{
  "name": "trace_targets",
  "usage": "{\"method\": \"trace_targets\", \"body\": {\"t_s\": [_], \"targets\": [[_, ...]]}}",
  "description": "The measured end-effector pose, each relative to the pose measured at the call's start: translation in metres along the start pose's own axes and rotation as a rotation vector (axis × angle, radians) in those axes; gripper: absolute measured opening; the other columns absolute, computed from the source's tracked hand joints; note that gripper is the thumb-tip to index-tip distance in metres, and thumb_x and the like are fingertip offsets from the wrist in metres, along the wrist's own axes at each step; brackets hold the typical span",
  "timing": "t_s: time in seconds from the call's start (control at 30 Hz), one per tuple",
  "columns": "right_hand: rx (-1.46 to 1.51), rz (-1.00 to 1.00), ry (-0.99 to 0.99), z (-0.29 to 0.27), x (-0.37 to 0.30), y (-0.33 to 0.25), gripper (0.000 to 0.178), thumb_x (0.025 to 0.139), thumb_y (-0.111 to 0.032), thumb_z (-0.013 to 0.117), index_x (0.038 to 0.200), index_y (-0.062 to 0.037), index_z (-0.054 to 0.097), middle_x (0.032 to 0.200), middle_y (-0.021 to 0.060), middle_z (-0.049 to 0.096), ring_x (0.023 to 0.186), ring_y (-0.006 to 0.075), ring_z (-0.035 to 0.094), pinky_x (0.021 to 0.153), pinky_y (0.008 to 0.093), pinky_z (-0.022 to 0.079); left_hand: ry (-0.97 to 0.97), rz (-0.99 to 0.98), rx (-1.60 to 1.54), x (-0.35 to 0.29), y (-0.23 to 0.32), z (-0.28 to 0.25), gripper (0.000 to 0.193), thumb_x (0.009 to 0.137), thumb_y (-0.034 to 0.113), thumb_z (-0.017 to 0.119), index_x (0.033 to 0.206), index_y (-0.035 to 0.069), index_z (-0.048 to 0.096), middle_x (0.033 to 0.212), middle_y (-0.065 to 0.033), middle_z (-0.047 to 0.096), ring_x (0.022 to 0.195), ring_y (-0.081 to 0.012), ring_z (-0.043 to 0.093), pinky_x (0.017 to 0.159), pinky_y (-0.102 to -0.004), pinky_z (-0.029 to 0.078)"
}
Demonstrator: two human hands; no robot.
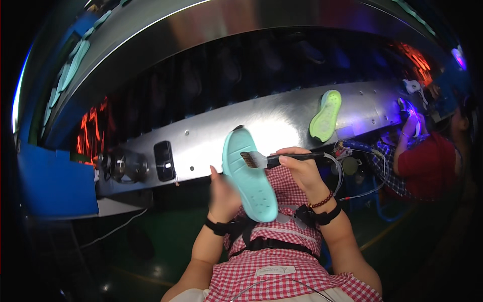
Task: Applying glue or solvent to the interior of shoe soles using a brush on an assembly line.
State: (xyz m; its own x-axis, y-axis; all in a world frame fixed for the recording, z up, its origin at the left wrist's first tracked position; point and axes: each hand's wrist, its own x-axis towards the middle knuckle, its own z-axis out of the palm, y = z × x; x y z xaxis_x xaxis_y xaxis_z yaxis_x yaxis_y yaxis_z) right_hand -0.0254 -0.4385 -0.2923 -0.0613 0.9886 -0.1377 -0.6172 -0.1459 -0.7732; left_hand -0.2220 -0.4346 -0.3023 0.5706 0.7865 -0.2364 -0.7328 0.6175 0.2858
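My left hand (225,197) grips the edge of a turquoise shoe sole (255,190), its thumb up along the side; the hand is somewhat blurred. The sole tilts in front of my apron, and its far end reaches over the metal ledge. In my right hand (304,173) is a flat brush (260,160) with a black handle, held level. The brush's brown bristles lie over the middle of the sole; whether they touch it I cannot tell. Thin clear tubing runs near the handle's right end.
On the metal ledge (211,143) lie a yellow-green sole (328,115), a black phone (163,160) and a glass jar (129,167). Behind it runs a dark conveyor (226,70) carrying dim soles. A co-worker in a red top (430,163) sits at right under violet light.
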Motion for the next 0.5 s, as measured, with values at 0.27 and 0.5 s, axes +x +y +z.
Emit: {"method": "trace_targets", "body": {"t_s": [0.27,0.5], "targets": [[-0.084,0.086,0.028,0.015,0.025,0.001,0.022,0.077,-0.004,0.062,0.096,0.0047,0.060,0.088,0.0117,0.063,0.077,0.0135,0.059,0.072,0.0227,0.046,-0.048,-0.044,-0.058,0.000,-0.011,0.015,0.094,0.074,0.077,0.014,0.126,0.002,0.037,0.113,-0.0242,0.050,0.097,-0.0369,0.055,0.086,-0.0499,0.043],[-0.476,-0.009,-0.080,0.047,0.034,-0.013,0.019,0.076,-0.007,0.065,0.093,0.0003,0.063,0.088,0.0080,0.063,0.082,0.0119,0.058,0.071,0.0236,0.048,0.210,0.245,0.114,0.007,-0.022,0.013,0.073,0.083,0.066,0.020,0.122,0.008,0.042,0.109,-0.0148,0.053,0.100,-0.0284,0.053,0.088,-0.0417,0.042]]}}
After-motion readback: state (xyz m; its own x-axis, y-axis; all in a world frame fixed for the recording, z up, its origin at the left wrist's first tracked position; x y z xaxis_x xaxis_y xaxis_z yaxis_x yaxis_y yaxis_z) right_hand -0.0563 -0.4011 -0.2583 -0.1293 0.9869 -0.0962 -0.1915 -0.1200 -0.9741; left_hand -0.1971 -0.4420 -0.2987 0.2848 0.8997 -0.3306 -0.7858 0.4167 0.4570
